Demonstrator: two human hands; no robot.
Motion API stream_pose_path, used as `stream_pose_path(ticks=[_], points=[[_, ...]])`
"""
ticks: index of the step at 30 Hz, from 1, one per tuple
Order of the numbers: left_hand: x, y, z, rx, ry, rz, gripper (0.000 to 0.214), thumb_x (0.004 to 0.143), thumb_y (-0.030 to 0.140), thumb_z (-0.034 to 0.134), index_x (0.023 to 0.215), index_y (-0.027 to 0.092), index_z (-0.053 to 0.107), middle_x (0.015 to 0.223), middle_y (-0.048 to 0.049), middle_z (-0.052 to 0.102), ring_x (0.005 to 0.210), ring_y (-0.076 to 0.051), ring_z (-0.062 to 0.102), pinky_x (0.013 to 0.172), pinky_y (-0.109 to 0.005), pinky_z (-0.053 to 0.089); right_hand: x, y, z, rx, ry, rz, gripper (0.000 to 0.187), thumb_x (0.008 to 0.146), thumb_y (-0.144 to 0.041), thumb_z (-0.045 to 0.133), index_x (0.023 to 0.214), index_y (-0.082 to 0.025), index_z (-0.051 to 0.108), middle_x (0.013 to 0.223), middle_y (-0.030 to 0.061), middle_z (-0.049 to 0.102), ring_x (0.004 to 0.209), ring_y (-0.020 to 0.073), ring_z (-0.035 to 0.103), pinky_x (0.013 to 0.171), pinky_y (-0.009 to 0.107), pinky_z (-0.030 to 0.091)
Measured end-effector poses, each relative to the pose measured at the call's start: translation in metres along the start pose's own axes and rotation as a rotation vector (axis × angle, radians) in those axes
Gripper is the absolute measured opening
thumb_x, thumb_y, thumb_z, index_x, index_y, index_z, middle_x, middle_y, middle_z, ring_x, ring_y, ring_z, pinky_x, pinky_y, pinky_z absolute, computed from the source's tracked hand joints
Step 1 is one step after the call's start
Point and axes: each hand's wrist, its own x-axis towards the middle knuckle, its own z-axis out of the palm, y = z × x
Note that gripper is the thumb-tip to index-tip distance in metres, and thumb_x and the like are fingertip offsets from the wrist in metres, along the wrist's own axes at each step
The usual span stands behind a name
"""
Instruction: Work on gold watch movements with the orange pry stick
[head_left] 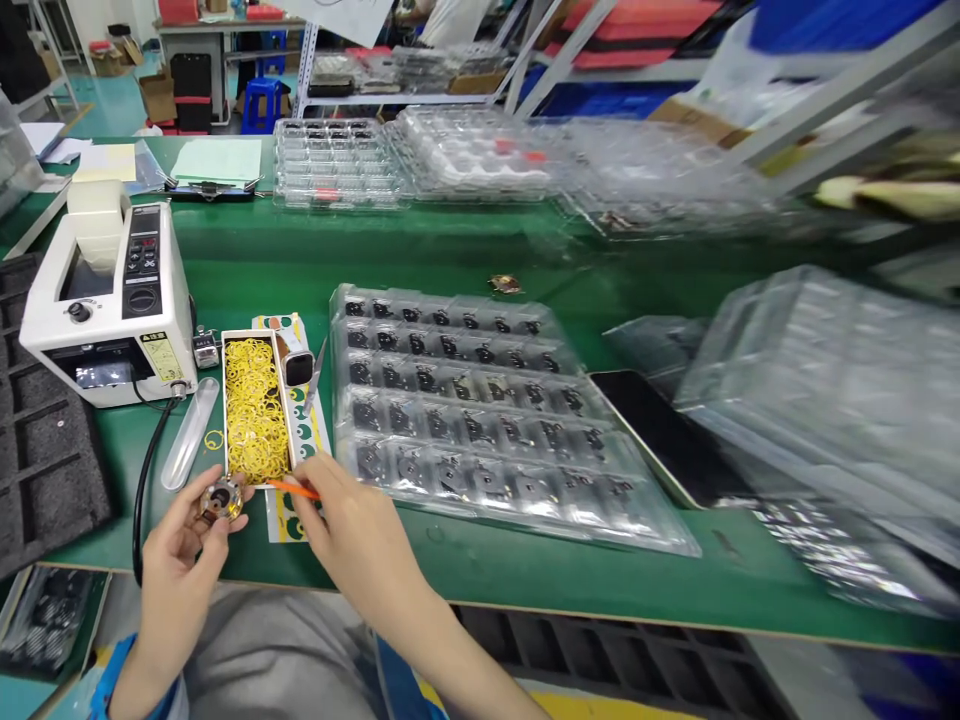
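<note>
My left hand pinches a small round part with a yellow rubber band around it. My right hand holds a thin orange stick, whose tip reaches toward that part. Just above my hands stands a white-walled box of yellow rubber bands. To the right lies a clear blister tray of black parts in rows. A strip of printed round stickers runs beneath the box, and a small black-faced device rests beside the box.
A white tape dispenser and a clear plastic tube stand at the left, beside a black foam mat. Stacked clear trays and a black tablet-like slab crowd the right. More trays line the green bench's far side.
</note>
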Motion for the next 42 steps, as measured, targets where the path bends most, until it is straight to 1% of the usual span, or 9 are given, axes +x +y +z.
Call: stream_pose_path(ticks=[3,6,11,16,22,27,30,36,42], points=[[0.002,0.003,-0.005,-0.006,0.021,-0.041,0.032,0.089,0.028,0.071,0.120,0.020,0.070,0.109,-0.0058,0.080,0.104,-0.025,0.075,0.083,-0.027,0.066,-0.003,0.026,-0.029,-0.031,0.086,-0.004,0.019,0.092,-0.014,0.049,0.095,-0.021,0.066,0.082,0.0021,0.069,0.064,0.0154,0.066,0.055,0.024,0.045],[0.004,0.002,-0.011,-0.023,0.026,-0.079,0.035,0.090,0.031,0.071,0.123,0.020,0.069,0.110,-0.0068,0.080,0.107,-0.025,0.075,0.084,-0.028,0.066,0.014,0.081,-0.059,-0.318,0.224,0.063,0.022,0.089,-0.017,0.053,0.098,-0.020,0.073,0.089,0.0072,0.069,0.071,0.0193,0.067,0.055,0.027,0.045],[0.005,0.000,-0.013,-0.055,0.008,-0.113,0.036,0.089,0.032,0.072,0.122,0.020,0.070,0.112,-0.0087,0.079,0.107,-0.027,0.074,0.084,-0.030,0.065,0.059,0.165,-0.080,-0.491,0.017,-0.008,0.027,0.083,-0.014,0.058,0.097,-0.021,0.080,0.090,0.0072,0.070,0.076,0.0215,0.068,0.057,0.029,0.046],[-0.001,0.000,-0.007,-0.092,-0.050,-0.155,0.043,0.088,0.033,0.072,0.129,0.024,0.066,0.113,-0.0093,0.078,0.105,-0.027,0.075,0.085,-0.032,0.064,0.069,0.184,-0.076,-0.488,-0.057,-0.136,0.020,0.084,-0.020,0.060,0.091,-0.021,0.079,0.093,0.0057,0.073,0.078,0.0209,0.069,0.053,0.027,0.045],[-0.005,0.000,0.007,-0.173,-0.101,-0.122,0.041,0.087,0.033,0.073,0.127,0.027,0.069,0.113,-0.0087,0.078,0.101,-0.025,0.075,0.082,-0.030,0.064,0.054,0.164,-0.074,-0.517,0.082,-0.225,0.025,0.091,-0.016,0.048,0.089,-0.013,0.072,0.093,0.0150,0.076,0.085,0.0257,0.071,0.057,0.030,0.048],[-0.002,0.005,0.024,-0.136,-0.308,-0.130,0.022,0.084,0.032,0.075,0.103,0.022,0.079,0.109,-0.0105,0.077,0.100,-0.025,0.074,0.085,-0.032,0.062,0.023,0.088,-0.064,-0.365,0.169,-0.522,0.026,0.092,-0.010,0.043,0.096,-0.018,0.068,0.091,0.0099,0.076,0.083,0.0198,0.071,0.061,0.026,0.053],[-0.001,0.010,0.036,0.009,-0.277,-0.088,0.019,0.077,0.024,0.079,0.095,0.019,0.080,0.106,-0.0108,0.075,0.096,-0.024,0.074,0.085,-0.034,0.061,0.004,0.038,-0.052,-0.220,0.114,-0.619,0.031,0.092,-0.004,0.039,0.097,-0.017,0.067,0.086,0.0096,0.075,0.074,0.0184,0.070,0.061,0.026,0.054],[-0.001,0.016,0.042,0.174,-0.144,0.082,0.009,0.078,0.020,0.074,0.070,0.018,0.079,0.072,-0.0063,0.072,0.068,-0.018,0.067,0.061,-0.026,0.057,-0.013,0.006,-0.032,0.181,0.100,-0.405,0.024,0.094,-0.012,0.051,0.111,-0.019,0.066,0.085,0.0086,0.074,0.070,0.0191,0.069,0.058,0.028,0.054],[-0.001,0.020,0.038,-0.118,-0.153,-0.035,0.017,0.069,0.038,0.088,0.068,0.022,0.081,0.092,-0.0109,0.081,0.092,-0.028,0.076,0.081,-0.037,0.062,-0.023,0.000,-0.023,0.659,0.124,-0.064,0.012,0.088,-0.015,0.066,0.093,-0.025,0.072,0.081,0.0022,0.067,0.060,0.0133,0.059,0.045,0.023,0.042]])
